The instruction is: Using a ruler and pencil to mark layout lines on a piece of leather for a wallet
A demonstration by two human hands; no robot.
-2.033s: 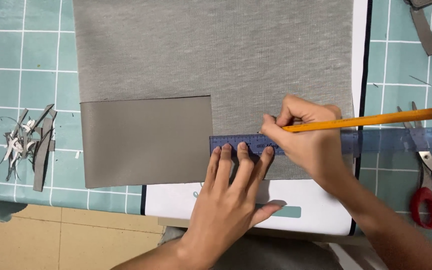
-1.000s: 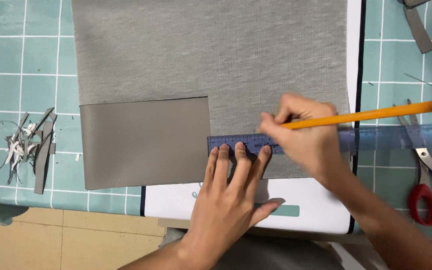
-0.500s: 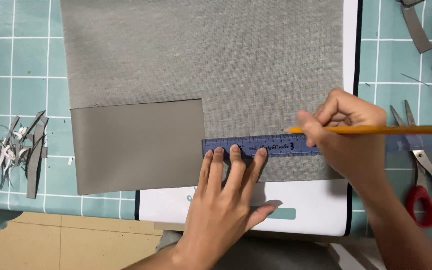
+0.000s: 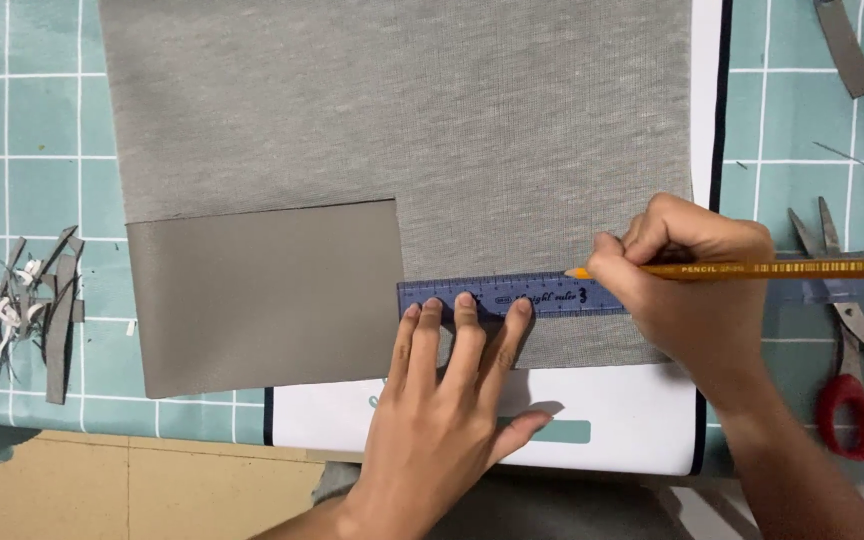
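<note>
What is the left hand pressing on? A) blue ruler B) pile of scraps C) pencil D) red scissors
A: the left hand has its fingertips on the blue ruler, which lies across the grey fabric, while the right hand holds the pencil.

Both hands, left hand [image 4: 442, 420] and right hand [image 4: 697, 290], and forearms are bare, no sleeves or rings.

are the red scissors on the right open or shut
Open: the red-handled scissors lie on the teal mat with their two blade tips spread apart in a narrow V, just past the ruler.
</note>
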